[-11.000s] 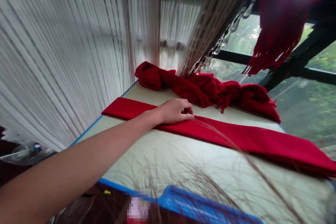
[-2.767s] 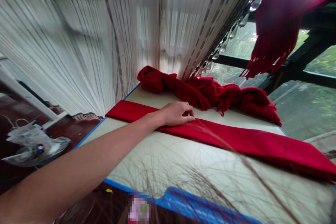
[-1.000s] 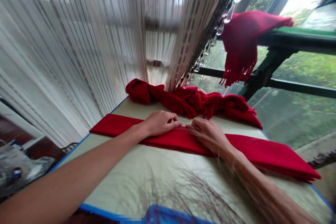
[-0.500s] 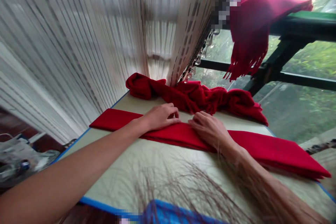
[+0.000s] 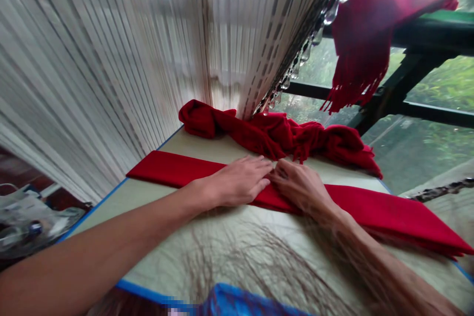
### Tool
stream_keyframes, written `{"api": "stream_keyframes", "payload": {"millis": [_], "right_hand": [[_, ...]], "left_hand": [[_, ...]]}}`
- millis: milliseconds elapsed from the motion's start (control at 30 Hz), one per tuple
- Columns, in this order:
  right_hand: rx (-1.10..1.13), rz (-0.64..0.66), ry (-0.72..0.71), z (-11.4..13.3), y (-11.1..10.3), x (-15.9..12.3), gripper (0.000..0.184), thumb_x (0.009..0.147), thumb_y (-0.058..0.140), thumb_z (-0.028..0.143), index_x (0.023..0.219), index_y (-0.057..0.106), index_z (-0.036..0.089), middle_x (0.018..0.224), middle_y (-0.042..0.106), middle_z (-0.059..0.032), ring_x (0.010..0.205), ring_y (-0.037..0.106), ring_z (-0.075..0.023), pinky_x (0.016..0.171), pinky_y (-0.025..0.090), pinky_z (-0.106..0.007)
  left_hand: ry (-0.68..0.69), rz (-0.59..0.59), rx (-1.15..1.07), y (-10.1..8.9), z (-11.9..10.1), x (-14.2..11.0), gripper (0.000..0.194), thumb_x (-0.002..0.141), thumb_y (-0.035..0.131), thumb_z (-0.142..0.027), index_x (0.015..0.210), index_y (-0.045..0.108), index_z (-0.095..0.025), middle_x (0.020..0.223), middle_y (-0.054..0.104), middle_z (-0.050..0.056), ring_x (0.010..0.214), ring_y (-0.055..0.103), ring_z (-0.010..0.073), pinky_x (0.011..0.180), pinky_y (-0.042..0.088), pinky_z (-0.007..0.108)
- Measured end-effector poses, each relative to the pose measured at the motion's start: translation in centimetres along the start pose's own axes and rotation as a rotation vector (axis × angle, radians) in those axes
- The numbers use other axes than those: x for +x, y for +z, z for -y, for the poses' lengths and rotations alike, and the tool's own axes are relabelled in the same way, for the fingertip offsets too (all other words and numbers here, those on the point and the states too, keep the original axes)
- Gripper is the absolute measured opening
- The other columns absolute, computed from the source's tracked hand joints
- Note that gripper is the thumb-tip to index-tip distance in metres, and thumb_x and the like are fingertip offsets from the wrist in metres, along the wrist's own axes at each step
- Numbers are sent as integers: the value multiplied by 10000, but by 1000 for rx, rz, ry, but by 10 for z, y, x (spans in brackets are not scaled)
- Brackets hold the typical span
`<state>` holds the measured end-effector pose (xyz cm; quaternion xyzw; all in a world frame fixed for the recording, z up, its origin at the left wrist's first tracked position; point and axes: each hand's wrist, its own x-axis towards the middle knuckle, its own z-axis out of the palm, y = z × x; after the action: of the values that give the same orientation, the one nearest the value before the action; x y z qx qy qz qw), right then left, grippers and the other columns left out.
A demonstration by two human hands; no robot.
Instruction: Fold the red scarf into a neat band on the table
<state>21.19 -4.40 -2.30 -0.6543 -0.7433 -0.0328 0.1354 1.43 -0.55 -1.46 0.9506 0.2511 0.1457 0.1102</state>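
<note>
A long red scarf (image 5: 166, 170), folded into a narrow band, lies across a pale table (image 5: 222, 252) with a blue edge. My left hand (image 5: 240, 182) rests flat on the middle of the band, fingers stretched out. My right hand (image 5: 298, 185) lies on the band right beside it, fingertips touching the left hand's; its fingers are bent down onto the cloth. Neither hand lifts the scarf off the table.
A second red scarf (image 5: 281, 136) lies crumpled at the table's far edge. A third, fringed red scarf (image 5: 363, 39) hangs over a dark window rail. A white string curtain (image 5: 129, 59) with glass beads hangs behind the table. Clutter sits on the floor at left.
My right hand came into view and settled on the folded scarf next to my left hand. Both hands have slid closer together, and the left hand's fingers have flattened out.
</note>
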Motion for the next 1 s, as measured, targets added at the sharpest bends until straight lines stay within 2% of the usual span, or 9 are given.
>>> {"api": "stream_keyframes", "payload": {"millis": [100, 200, 467, 667, 867, 1000], "right_hand": [[-7, 21, 9, -3, 5, 1, 226, 943, 457, 363, 763, 521, 243, 726, 658, -25, 612, 529, -172, 571, 254, -311], [3, 19, 11, -5, 8, 2, 236, 939, 458, 372, 755, 523, 239, 722, 653, -24, 600, 516, -158, 571, 244, -310], [25, 20, -2, -7, 7, 3, 248, 922, 454, 387, 735, 510, 234, 702, 633, -13, 594, 484, -148, 574, 231, -302], [70, -1, 0, -6, 5, 1, 235, 911, 476, 392, 746, 539, 237, 672, 620, -11, 584, 487, -154, 565, 251, -295], [72, 0, 3, -7, 6, 0, 251, 919, 464, 407, 738, 515, 241, 676, 611, -3, 567, 468, -147, 559, 246, -295], [72, -35, -10, -8, 6, -1, 250, 911, 476, 398, 720, 497, 239, 678, 613, -4, 570, 465, -145, 566, 249, -298]], "left_hand": [[-57, 148, -17, 7, -8, -2, 611, 1043, 300, -444, 1546, 301, -98, 1624, 271, 135, 1517, 206, 257, 1244, 134, 455], [-83, 220, -25, 9, -9, -4, 740, 1012, 289, -564, 1578, 204, -95, 1650, 170, 136, 1537, 117, 262, 1250, 54, 490], [-85, 255, -10, 7, -10, -5, 812, 992, 278, -637, 1582, 189, -86, 1653, 136, 140, 1542, 76, 264, 1249, 37, 508], [-77, 188, 34, -1, -8, -9, 825, 983, 242, -680, 1590, 187, -124, 1659, 124, 114, 1544, 30, 277, 1244, 10, 530], [-87, 214, -21, 6, -1, -11, 849, 966, 255, -709, 1591, 192, -139, 1654, 141, 131, 1539, 63, 307, 1232, 35, 580], [-95, 185, -28, 6, -3, -10, 859, 960, 227, -724, 1597, 160, -152, 1662, 100, 109, 1543, 13, 288, 1233, -2, 565]]}}
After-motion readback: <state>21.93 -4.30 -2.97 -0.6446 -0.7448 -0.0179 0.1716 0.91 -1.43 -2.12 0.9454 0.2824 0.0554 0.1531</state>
